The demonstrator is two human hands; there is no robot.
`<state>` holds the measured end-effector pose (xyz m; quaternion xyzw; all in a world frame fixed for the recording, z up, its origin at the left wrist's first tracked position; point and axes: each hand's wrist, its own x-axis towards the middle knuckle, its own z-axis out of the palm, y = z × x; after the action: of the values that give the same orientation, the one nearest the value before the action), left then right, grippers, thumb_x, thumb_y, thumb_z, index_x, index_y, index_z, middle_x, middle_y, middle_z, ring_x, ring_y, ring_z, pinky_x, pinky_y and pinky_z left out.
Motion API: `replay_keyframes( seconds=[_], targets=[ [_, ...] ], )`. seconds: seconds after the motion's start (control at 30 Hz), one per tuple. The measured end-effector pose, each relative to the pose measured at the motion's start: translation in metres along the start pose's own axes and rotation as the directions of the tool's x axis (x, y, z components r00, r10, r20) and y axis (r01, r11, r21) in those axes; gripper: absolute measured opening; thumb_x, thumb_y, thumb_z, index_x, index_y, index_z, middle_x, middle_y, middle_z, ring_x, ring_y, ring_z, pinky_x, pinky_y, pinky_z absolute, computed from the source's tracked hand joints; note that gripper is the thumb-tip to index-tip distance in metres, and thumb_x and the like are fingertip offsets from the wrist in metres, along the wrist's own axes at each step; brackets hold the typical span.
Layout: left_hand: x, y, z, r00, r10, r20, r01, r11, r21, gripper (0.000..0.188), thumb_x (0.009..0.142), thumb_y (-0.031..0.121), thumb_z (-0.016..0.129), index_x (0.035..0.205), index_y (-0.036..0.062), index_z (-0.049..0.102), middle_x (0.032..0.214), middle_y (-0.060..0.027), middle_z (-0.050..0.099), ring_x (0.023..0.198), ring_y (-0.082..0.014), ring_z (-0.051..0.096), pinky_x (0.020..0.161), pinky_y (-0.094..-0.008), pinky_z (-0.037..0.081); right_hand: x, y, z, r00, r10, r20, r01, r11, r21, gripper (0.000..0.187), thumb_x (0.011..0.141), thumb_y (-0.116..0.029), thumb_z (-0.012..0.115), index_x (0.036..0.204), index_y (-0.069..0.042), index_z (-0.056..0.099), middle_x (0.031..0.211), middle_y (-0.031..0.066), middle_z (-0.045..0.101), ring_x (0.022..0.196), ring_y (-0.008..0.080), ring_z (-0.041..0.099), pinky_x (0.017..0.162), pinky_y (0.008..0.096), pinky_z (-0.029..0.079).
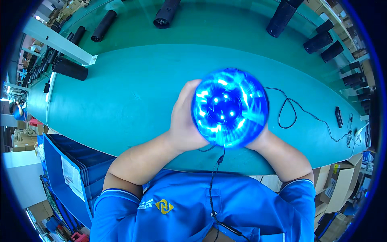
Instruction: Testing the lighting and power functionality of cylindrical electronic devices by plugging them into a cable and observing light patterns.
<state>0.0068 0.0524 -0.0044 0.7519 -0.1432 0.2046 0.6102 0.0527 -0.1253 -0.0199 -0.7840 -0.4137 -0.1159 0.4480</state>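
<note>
- Nearest, a round lamp (230,108) with a glowing blue face is raised above the table between the person's hands, its face turned up toward the camera.
- The left hand (186,117) grasps the lamp's left side, thumb up along the rim, the other fingers hidden.
- The right hand (259,139) is at the lamp's lower right edge, mostly covered by it; how its fingers are set I cannot tell.
- A thin black cord (211,181) hangs below the lamp, down the front of a blue shirt (177,218).
- Beneath the hands spreads a green tabletop (133,92); blue crates (68,169) stand beside its near edge at left, open cardboard boxes (338,185) at right.
- To the lamp's right, a black cable (288,101) makes a loop and trails off near a small dark tool (339,117).
- Farther off, black cylinders (166,15) lie apart along the far side, one near the foot of a pale post (60,40).
- At the far left edge, another person (18,112) in blue appears small.
</note>
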Motion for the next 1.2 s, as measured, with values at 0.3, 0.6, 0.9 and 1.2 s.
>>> replay_keyframes(
  seconds=[0.3,0.6,0.9,1.2],
  targets=[
    [0.009,0.006,-0.001,0.894,0.444,0.054,-0.447,0.879,0.165,0.051,0.067,0.01,0.075,0.114,0.0038,0.056,0.105,-0.0114,0.057,0.089,-0.0254,0.06,0.077,-0.0321,0.05,0.006,0.006,0.0,0.975,-0.213,-0.059,0.214,0.977,0.017,0.069,0.069,-0.01,0.073,0.129,-0.004,0.041,0.121,0.0174,0.054,0.096,0.0294,0.057,0.083,0.0386,0.046],
    [0.008,0.009,-0.001,0.914,0.398,0.085,-0.407,0.896,0.177,0.04,0.075,0.008,0.069,0.112,0.0032,0.056,0.104,-0.0142,0.056,0.09,-0.0272,0.06,0.076,-0.034,0.051,0.005,-0.004,0.004,0.976,-0.167,-0.136,0.174,0.984,0.041,0.065,0.07,-0.006,0.071,0.128,-0.005,0.041,0.121,0.0181,0.055,0.094,0.029,0.058,0.082,0.0378,0.048],
    [0.007,0.006,0.0,0.909,0.408,0.078,-0.416,0.894,0.168,0.04,0.074,0.008,0.07,0.112,0.0034,0.056,0.104,-0.014,0.056,0.09,-0.0271,0.06,0.076,-0.034,0.051,0.003,-0.004,0.002,0.989,-0.115,-0.094,0.122,0.99,0.076,0.066,0.07,-0.005,0.071,0.128,-0.004,0.041,0.121,0.0176,0.055,0.095,0.029,0.056,0.082,0.0367,0.047],
    [0.007,0.006,0.001,0.908,0.412,0.071,-0.418,0.892,0.174,0.041,0.074,0.007,0.07,0.112,0.0036,0.056,0.104,-0.0137,0.055,0.09,-0.0266,0.059,0.077,-0.0344,0.052,0.001,-0.003,0.004,0.989,-0.111,-0.095,0.118,0.99,0.071,0.066,0.069,-0.005,0.071,0.128,-0.004,0.041,0.121,0.0172,0.055,0.097,0.0291,0.055,0.083,0.0366,0.047]
  ],
)
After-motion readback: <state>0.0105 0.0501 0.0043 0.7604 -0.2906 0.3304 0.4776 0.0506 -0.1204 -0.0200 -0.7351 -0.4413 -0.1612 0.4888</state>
